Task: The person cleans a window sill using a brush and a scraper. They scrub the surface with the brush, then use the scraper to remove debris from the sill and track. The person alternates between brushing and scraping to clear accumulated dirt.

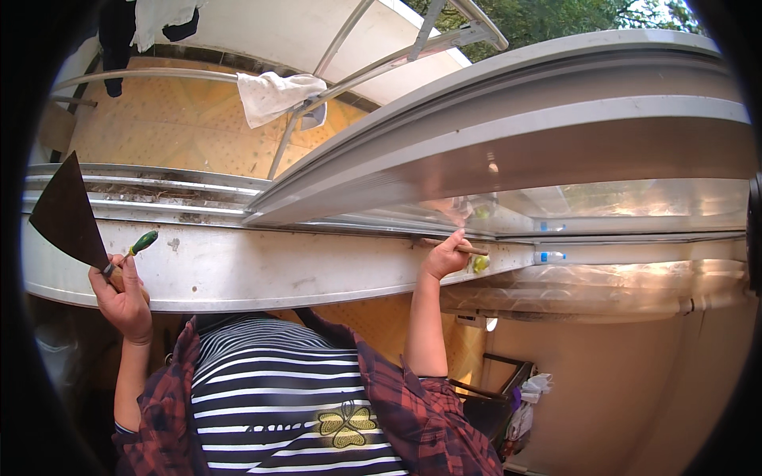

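Observation:
At the left, my left hand [125,297] is closed around the wooden handle of a wide scraper [71,214], its dark triangular blade pointing up. The same hand also holds a small tool with a green handle [144,242], probably a screwdriver. My right hand [446,256] grips a thin wooden stick or handle [470,248] over the right part of the white window sill [250,268], close to the sliding window's lower track. Its far tip is too small to make out. Dirt lies in the window track [161,195] at the left.
A yellow-green object [480,263] and a small bottle [550,256] stand on the sill to the right. The sliding window frame [476,131] spans the upper right. Beyond it is a metal drying rack [172,72] with a white cloth [274,95]. A dark chair [488,404] is at the lower right.

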Motion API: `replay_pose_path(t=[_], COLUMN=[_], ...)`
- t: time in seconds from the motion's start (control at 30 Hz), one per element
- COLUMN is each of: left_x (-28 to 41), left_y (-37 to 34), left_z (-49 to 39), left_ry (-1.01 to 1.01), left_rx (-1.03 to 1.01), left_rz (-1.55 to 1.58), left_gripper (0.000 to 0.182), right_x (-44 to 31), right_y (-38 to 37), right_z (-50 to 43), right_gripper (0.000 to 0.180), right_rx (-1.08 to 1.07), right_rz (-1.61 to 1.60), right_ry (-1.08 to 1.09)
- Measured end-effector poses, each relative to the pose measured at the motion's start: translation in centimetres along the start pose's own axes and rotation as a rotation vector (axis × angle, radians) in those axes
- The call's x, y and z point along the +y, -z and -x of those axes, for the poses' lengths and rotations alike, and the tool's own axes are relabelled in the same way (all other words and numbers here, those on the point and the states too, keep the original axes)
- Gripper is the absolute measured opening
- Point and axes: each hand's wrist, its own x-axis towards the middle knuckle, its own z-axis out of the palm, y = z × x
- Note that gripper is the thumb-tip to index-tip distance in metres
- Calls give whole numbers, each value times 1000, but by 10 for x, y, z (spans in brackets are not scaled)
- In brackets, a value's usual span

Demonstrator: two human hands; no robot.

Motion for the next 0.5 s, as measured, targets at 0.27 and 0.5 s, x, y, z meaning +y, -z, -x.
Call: replay_pose_path(t=[0.27, 0.5], left_x=[-3, 1], left_y=[-1, 0], left_z=[-3, -3], left_ry=[-20, -32], left_rx=[-6, -38], left_rz=[22, 11], left_gripper=[21, 18], right_x=[-55, -37], right_y=[-3, 17], right_z=[50, 29], right_gripper=[32, 32], right_rx=[-69, -17], right_rz=[-354, -346], right_ry=[-122, -132])
